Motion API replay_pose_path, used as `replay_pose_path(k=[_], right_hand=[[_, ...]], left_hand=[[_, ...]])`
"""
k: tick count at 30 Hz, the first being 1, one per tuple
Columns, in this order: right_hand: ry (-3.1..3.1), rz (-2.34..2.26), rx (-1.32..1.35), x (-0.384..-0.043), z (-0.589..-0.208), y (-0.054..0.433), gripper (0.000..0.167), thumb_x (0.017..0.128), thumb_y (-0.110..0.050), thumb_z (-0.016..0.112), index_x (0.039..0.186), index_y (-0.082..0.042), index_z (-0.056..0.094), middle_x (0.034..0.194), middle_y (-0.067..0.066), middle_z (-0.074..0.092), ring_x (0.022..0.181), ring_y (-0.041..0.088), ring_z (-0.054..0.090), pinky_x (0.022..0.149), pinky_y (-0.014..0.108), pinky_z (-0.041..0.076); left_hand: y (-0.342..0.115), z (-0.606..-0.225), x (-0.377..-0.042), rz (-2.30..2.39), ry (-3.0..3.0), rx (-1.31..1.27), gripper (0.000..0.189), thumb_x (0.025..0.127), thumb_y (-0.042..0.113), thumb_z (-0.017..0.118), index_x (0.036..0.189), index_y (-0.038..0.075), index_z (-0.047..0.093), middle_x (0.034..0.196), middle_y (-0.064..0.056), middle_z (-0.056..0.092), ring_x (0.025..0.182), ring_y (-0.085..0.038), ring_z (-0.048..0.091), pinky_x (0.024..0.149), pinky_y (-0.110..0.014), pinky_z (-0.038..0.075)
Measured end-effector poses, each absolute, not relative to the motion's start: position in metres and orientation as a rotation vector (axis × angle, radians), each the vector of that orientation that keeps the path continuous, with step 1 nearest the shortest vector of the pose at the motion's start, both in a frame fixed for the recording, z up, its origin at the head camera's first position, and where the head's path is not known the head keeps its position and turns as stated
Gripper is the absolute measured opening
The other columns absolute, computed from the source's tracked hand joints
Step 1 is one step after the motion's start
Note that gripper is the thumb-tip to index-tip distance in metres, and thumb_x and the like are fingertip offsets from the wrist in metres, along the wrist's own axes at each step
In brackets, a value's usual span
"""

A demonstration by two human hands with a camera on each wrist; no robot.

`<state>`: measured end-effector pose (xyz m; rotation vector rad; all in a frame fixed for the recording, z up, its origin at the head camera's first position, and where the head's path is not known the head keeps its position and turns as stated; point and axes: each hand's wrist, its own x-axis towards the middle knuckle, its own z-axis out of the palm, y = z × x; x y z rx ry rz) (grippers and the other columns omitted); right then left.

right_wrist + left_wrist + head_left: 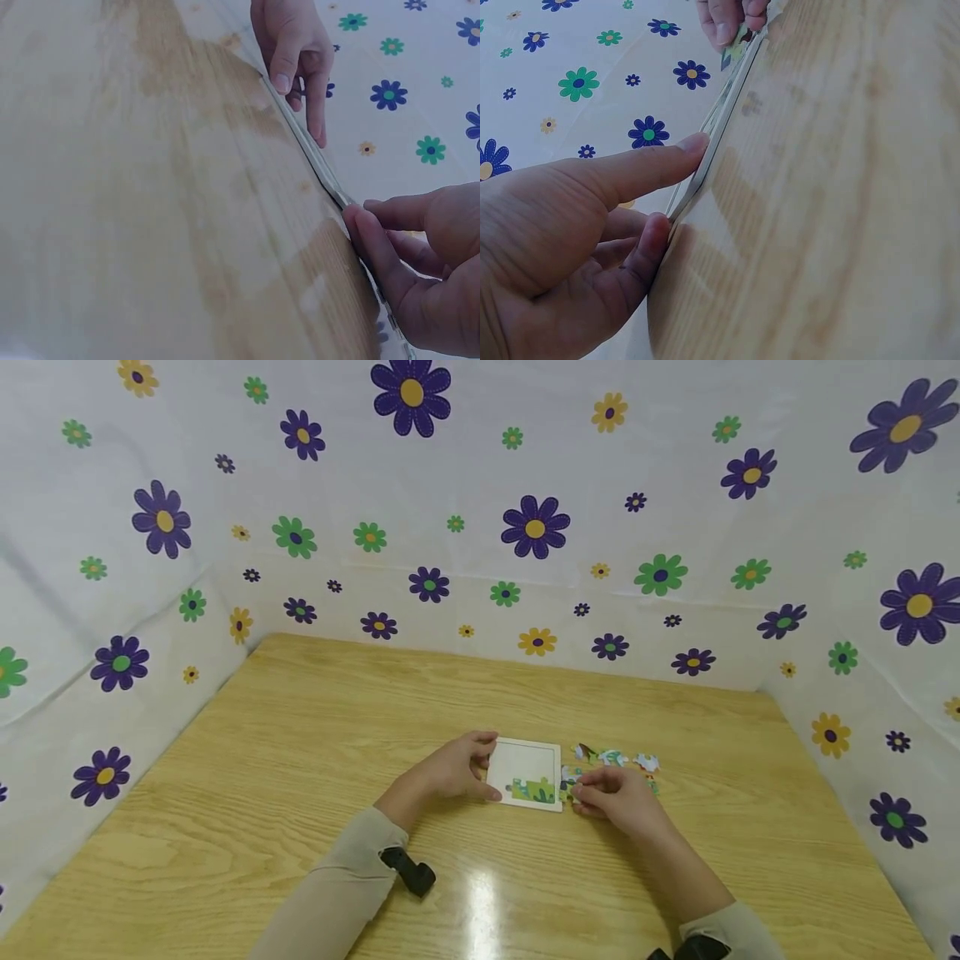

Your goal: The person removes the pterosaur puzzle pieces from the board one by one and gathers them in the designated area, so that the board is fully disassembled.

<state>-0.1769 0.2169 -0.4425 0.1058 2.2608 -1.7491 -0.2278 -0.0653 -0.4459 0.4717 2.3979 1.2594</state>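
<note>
A square white puzzle board [523, 758] lies on the table, with joined green pieces [534, 789] along the bottom of its recess. My left hand [457, 767] holds the board by its left side, thumb at the near corner and a fingertip at the far one. In the left wrist view, the left fingertips [694, 144] rest at the board's edge. At the board's right edge my right hand [617, 797] pinches a green puzzle piece [736, 49], mostly hidden by the fingers. In the right wrist view, the right hand [431, 262] is beside the board's near end.
Several loose puzzle pieces [611, 757] lie right of the board, some partly behind the right hand. A wooden table [360, 710] carries everything. White cloth with printed flowers [465, 468] stands around its back and sides.
</note>
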Motion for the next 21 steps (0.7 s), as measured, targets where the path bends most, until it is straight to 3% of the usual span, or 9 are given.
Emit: replay_pose_path(k=[4,11,15,21], right_hand=[[2.262,-1.735,0.094,-0.177,-0.443,0.22,0.026,0.095,-0.004,0.066,0.114,0.014,0.061,0.093,0.01,0.07,0.077,0.014,0.073,0.073,0.025,0.059],[2.297,-1.705,0.046,-0.177,-0.445,0.225,0.027,0.094,-0.005,0.068,0.113,0.014,0.065,0.09,0.008,0.073,0.074,0.011,0.071,0.07,0.026,0.059],[2.341,-1.685,0.039,-0.175,-0.444,0.222,0.027,0.093,-0.005,0.069,0.113,0.013,0.066,0.094,0.011,0.074,0.075,0.013,0.072,0.07,0.027,0.059],[2.462,-1.581,0.072,-0.17,-0.441,0.214,0.02,0.093,-0.005,0.07,0.106,0.01,0.07,0.095,0.016,0.074,0.075,0.015,0.072,0.067,0.026,0.059]], left_hand=[[-0.065,-0.447,-0.229,1.251,2.404,0.475,0.094,0.075,0.014,0.089,0.154,0.011,0.038,0.126,-0.007,0.056,0.095,-0.017,0.055,0.087,-0.032,0.049],[-0.064,-0.449,-0.229,1.281,2.381,0.458,0.095,0.074,0.012,0.089,0.154,0.012,0.038,0.132,-0.008,0.055,0.096,-0.018,0.054,0.087,-0.032,0.05],[-0.064,-0.448,-0.228,1.28,2.382,0.46,0.094,0.075,0.012,0.089,0.154,0.012,0.038,0.121,-0.008,0.056,0.094,-0.018,0.053,0.084,-0.031,0.049],[-0.063,-0.445,-0.226,1.249,2.402,0.481,0.093,0.076,0.012,0.088,0.154,0.01,0.037,0.117,-0.006,0.055,0.091,-0.018,0.052,0.081,-0.029,0.047]])
